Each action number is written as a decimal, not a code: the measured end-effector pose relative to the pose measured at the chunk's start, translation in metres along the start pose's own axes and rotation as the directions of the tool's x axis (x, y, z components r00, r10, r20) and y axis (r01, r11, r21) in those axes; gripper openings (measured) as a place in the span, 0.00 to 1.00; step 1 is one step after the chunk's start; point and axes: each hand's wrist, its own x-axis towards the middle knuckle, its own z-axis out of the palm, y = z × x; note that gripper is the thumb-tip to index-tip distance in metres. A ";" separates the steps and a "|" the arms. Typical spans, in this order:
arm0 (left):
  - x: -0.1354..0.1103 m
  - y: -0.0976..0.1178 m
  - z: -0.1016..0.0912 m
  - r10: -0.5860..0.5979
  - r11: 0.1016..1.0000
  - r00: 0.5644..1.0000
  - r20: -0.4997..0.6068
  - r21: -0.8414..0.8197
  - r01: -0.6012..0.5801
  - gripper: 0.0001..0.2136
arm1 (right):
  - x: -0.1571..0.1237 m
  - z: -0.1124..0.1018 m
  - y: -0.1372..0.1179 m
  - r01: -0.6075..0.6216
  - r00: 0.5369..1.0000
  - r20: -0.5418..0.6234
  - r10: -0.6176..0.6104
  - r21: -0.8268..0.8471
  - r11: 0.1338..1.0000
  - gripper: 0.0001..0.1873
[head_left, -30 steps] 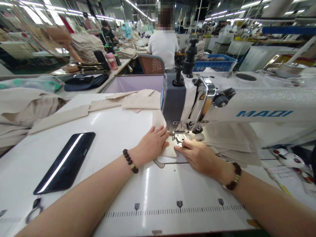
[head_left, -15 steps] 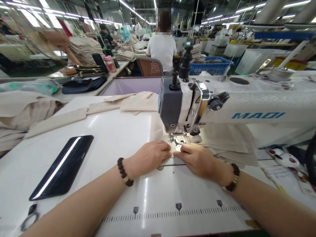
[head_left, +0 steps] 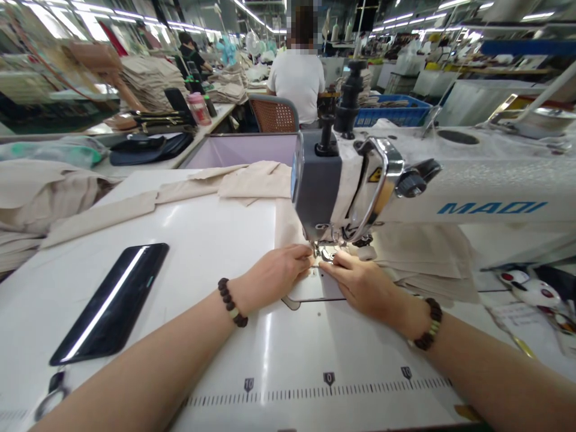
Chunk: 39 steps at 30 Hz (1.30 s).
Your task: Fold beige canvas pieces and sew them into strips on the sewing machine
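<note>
The sewing machine head (head_left: pixel 317 186) stands over a strip of beige fabric (head_left: pixel 288 223) that runs back from its lit presser foot (head_left: pixel 327 254). Just left of the foot, my left hand (head_left: pixel 276 275) presses its closed fingers on the near end of this fabric. My right hand (head_left: pixel 366 287) is on the other side, fingers bent and pinched together at the fabric's near edge, close to the foot. The fingertips of both hands nearly meet; the cloth between them is mostly hidden. Each wrist wears a dark bead bracelet.
A dark phone (head_left: pixel 112 303) with a ring strap lies left on the white table (head_left: pixel 216 240). Joined beige pieces (head_left: pixel 254 180) trail behind. Stacked beige panels (head_left: pixel 423 261) lie under the machine arm. A person (head_left: pixel 297 84) sits ahead, near a blue basket (head_left: pixel 391 111).
Both hands have moved slightly away from me, closer to the presser foot, and the fabric's near end has gone with them. The view has shifted a little.
</note>
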 end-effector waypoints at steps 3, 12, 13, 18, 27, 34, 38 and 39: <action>0.001 -0.001 0.001 -0.022 1.000 1.000 0.015 0.003 0.022 0.08 | 0.001 -0.001 -0.001 -0.016 1.000 0.019 0.016 0.010 1.000 0.18; 0.003 -0.006 0.001 -0.033 0.996 0.999 -0.006 0.078 0.033 0.09 | 0.000 -0.001 -0.001 -0.034 0.998 0.051 0.033 0.013 0.999 0.17; 0.003 -0.007 0.001 -0.032 0.996 0.999 -0.016 0.084 0.033 0.09 | 0.000 0.000 -0.001 -0.031 0.998 0.046 0.030 0.015 0.999 0.17; 0.004 -0.009 0.003 -0.016 0.996 0.999 -0.038 0.089 0.019 0.08 | -0.001 -0.001 -0.001 -0.029 0.999 0.025 0.028 0.018 0.999 0.17; 0.004 -0.010 0.001 -0.015 0.995 0.999 -0.031 0.102 0.018 0.09 | 0.000 0.000 -0.001 -0.025 1.000 0.006 0.025 0.023 0.999 0.15; -0.010 0.035 -0.014 -0.080 0.976 0.981 0.177 0.216 0.041 0.14 | -0.005 -0.003 0.005 0.091 0.996 -0.022 -0.089 0.128 0.988 0.15; -0.015 0.044 -0.008 0.066 0.973 0.976 0.209 0.204 -0.109 0.09 | -0.009 -0.009 0.005 0.146 0.989 -0.012 -0.146 0.181 0.973 0.16; -0.016 0.043 -0.005 0.083 0.971 0.976 0.203 0.202 -0.125 0.10 | -0.010 -0.011 0.004 0.161 0.987 -0.007 -0.163 0.189 0.969 0.17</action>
